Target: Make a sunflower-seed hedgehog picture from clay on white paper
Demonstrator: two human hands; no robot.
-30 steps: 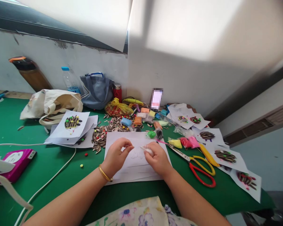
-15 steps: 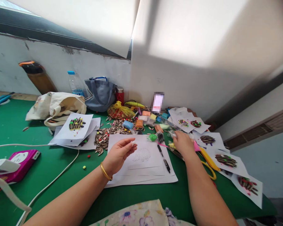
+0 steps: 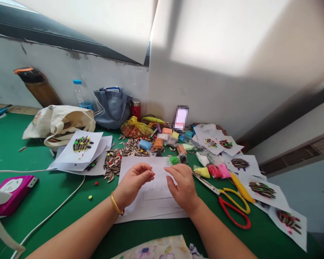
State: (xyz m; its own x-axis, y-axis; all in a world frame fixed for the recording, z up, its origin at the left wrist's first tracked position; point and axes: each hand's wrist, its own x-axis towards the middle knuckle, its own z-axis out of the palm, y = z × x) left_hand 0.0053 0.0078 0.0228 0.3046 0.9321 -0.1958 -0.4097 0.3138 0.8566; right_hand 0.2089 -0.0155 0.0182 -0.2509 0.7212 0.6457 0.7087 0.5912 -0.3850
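Above the white paper [image 3: 132, 208], my left hand [image 3: 133, 181] is closed in a pinch, its fingertips around a small white bit that is mostly hidden. Facing it, my right hand [image 3: 183, 185] hovers with thumb and fingers apart and nothing visible between them. A pencil-like animal drawing [image 3: 158, 185] shows on the paper between the hands, partly covered by the right one. Right of that hand lie red-and-yellow scissors [image 3: 218, 191], plus yellow [image 3: 202, 172], red [image 3: 214, 171] and white [image 3: 202, 159] clay packets. The black pen is hidden from view.
Sunflower seeds [image 3: 115, 162] are heaped behind the paper's left side, near more clay packets [image 3: 158, 143]. Sheets with seed-covered animals lie left [image 3: 93, 144] and right [image 3: 283, 201]. Bags [image 3: 110, 111], a bottle [image 3: 82, 95] and a phone [image 3: 181, 117] stand along the wall. A white cable [image 3: 56, 212] crosses the left side.
My right hand has left the white clay packet and come left, over the paper beside my left hand. The scissors and packets it covered now show. My left hand keeps its pinch.
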